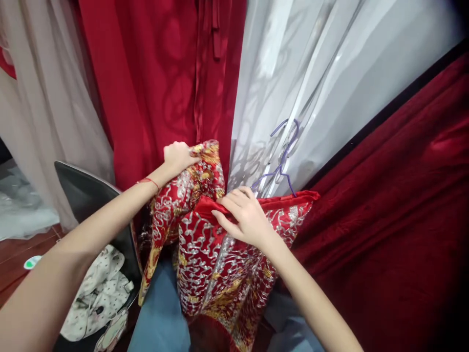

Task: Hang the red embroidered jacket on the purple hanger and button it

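A red garment point(220, 259) with silver and gold embroidery hangs in front of me above my knees. My left hand point(178, 159) is closed on a bunched upper part of the garment, left of the hanger. My right hand point(246, 217) grips the plain red satin edge near its middle, with the fingers over the far side and the thumb in front. A purple hanger point(281, 168) rises behind that edge, its hook upward. Its lower part is hidden behind the cloth.
Long red point(161, 78) and white point(271, 73) gowns hang close behind the garment. Dark red fabric point(403, 234) covers the right side. At left stands a black chair point(91, 190) with a white spotted cloth item point(98, 298) on it. Pale tulle point(22, 205) lies beyond.
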A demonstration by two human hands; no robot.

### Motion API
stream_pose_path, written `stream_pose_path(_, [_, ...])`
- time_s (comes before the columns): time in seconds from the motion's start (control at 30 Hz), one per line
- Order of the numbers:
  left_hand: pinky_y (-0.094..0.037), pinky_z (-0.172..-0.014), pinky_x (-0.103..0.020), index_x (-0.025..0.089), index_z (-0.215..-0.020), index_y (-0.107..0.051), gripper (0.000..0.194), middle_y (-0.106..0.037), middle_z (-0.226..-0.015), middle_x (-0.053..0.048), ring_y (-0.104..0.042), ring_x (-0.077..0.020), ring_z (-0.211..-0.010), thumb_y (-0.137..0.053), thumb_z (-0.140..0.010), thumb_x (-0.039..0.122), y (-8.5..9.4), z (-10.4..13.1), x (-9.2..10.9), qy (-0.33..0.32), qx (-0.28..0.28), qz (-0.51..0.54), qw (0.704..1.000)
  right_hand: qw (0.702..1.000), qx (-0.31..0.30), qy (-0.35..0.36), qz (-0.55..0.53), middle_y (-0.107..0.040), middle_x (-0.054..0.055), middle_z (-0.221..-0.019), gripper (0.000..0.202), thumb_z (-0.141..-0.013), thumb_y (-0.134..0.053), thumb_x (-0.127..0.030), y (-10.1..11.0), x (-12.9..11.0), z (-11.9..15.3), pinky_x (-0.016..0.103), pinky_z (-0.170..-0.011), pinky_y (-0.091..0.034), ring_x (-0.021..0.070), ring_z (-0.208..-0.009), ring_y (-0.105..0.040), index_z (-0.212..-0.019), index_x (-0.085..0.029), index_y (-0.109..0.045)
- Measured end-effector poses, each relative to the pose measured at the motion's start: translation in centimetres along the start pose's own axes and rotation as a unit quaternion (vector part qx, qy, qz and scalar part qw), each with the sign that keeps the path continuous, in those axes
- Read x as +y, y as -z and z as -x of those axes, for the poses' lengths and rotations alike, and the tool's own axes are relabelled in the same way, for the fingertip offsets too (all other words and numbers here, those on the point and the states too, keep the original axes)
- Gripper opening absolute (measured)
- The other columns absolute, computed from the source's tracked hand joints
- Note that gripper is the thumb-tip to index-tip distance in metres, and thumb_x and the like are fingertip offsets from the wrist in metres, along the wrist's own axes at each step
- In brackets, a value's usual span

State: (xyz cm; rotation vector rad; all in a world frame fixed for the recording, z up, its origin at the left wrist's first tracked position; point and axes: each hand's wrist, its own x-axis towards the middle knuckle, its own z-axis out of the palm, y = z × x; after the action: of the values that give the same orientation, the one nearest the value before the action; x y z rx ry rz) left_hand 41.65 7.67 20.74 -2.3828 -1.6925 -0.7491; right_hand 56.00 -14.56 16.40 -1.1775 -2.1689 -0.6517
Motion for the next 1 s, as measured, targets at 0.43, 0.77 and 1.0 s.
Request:
stream_pose_path(0.43, [-0.03, -0.055, -0.028, 0.018, -0.062, -0.066, 0.053, -0.055, -0.054, -0.002, -0.048, -0.0133, -0.051, -0.057, -0.077, 0.068, 4.1, 9.6, 6.3, -0.263, -0.114, 0.149, 0.946, 0.892, -0.137, -0.392, -0.177, -0.072, 0.007, -0.084, 0.047, -0.08, -0.064, -0.063, 8.6, 15.1, 8.4, 0.034, -0.073, -0.051, 0.0246, -0.079, -0.065, -0.085, -0.018, -0.073])
stream_pose_path(0.77, [-0.03, -0.053, -0.026, 0.017, -0.058, -0.054, 0.042, -0.047, -0.056, 0.003, -0.039, -0.0096, -0.053, -0.071, -0.071, 0.053, 5.4, 7.5, 6.0, -0.351, -0.389, 0.337, 0.783, 0.769, -0.398, -0.3, -0.401, -0.073, 0.007, -0.102, 0.06, -0.073, -0.073, -0.059, 7.0, 12.2, 3.6, 0.033, -0.086, -0.053, 0.0229, -0.096, -0.068, -0.118, -0.019, -0.07])
stream_pose_path(1.0, [-0.043, -0.062, -0.026, 0.016, -0.08, -0.067, 0.035, -0.064, -0.072, -0.001, -0.054, -0.0128, -0.065, -0.077, -0.07, 0.048, 5.1, 8.6, 7.2, -0.3, -0.458, 0.419, 0.724, 0.793, -0.329, -0.295, -0.42, -0.07, 0.008, -0.115, 0.061, -0.074, -0.074, -0.056, 6.7, 11.5, 3.9, 0.042, -0.104, -0.045, 0.0247, -0.112, -0.062, -0.122, -0.02, -0.065])
